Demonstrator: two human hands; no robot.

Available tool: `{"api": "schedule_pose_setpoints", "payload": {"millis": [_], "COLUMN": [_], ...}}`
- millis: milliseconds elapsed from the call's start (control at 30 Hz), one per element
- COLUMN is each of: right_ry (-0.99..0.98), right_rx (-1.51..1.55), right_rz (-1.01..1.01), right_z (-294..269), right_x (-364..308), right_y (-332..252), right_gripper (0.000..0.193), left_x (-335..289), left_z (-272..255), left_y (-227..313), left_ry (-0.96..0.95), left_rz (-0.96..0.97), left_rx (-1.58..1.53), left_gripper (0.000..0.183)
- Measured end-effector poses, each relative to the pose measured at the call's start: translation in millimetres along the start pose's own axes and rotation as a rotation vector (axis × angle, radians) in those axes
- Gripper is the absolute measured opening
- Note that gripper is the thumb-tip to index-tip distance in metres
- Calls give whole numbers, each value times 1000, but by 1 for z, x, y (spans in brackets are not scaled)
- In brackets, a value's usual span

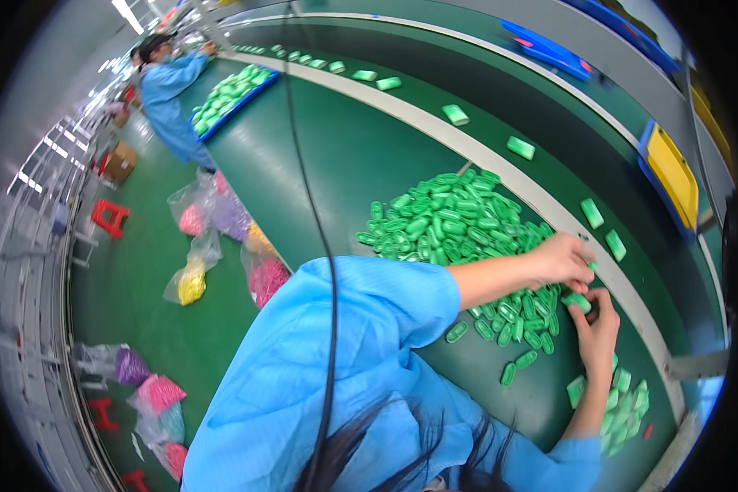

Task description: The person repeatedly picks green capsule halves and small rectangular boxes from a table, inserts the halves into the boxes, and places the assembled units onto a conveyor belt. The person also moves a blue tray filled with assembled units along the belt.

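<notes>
My left hand (561, 261) reaches across a heap of small green oval plastic pieces (455, 217). Its fingertips are pinched together, and a bit of green (593, 266) shows at them, too small to name. Just below it, my right hand (599, 325) grips a green-and-white block (578, 302) between thumb and fingers. The two hands are close together beside the pale rail of the bench. Several light green-and-white blocks (623, 410) lie in a loose group by my right forearm. A few loose oval pieces (508, 375) have spread out from the heap toward me.
Beyond the pale rail (541, 197), a green conveyor belt carries spaced green-and-white blocks (520, 148). A yellow-and-blue tray (671, 176) stands past it. At far left, a person in blue (168, 90) works near a filled blue tray (236, 107). Bags of coloured pieces (190, 283) lie on the floor. A black cable (303, 172) hangs across the view.
</notes>
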State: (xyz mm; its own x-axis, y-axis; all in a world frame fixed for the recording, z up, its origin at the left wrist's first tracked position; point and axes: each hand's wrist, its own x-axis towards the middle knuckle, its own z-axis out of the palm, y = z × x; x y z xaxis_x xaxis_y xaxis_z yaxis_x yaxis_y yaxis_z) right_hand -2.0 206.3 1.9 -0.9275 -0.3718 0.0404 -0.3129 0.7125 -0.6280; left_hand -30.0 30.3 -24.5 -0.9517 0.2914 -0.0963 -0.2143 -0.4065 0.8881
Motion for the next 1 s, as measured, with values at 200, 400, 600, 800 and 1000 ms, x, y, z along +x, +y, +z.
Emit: {"api": "schedule_pose_setpoints", "payload": {"millis": [200, 400, 600, 800, 1000], "right_ry": [118, 75, 73, 43, 25], "right_rx": [586, 790, 942, 932, 963], "right_rz": [68, 47, 61, 76, 29], "right_z": [-21, -24, -23, -25, -19], "right_x": [9, 22, 24, 21, 19], "right_y": [11, 11, 14, 14, 15], "right_gripper": [20, 36, 36, 30, 28], "left_x": [-5, -7, -11, -13, -17], "left_z": [1, -4, 2, 3, 12], "left_y": [8, 9, 22, 21, 23], "left_ry": [6, -32, -20, 20, 49], "left_rz": [26, 27, -27, 19, 95], "left_rx": [-16, 22, 60, 185, 341], "left_gripper": [23, 26, 31, 29, 31]}}
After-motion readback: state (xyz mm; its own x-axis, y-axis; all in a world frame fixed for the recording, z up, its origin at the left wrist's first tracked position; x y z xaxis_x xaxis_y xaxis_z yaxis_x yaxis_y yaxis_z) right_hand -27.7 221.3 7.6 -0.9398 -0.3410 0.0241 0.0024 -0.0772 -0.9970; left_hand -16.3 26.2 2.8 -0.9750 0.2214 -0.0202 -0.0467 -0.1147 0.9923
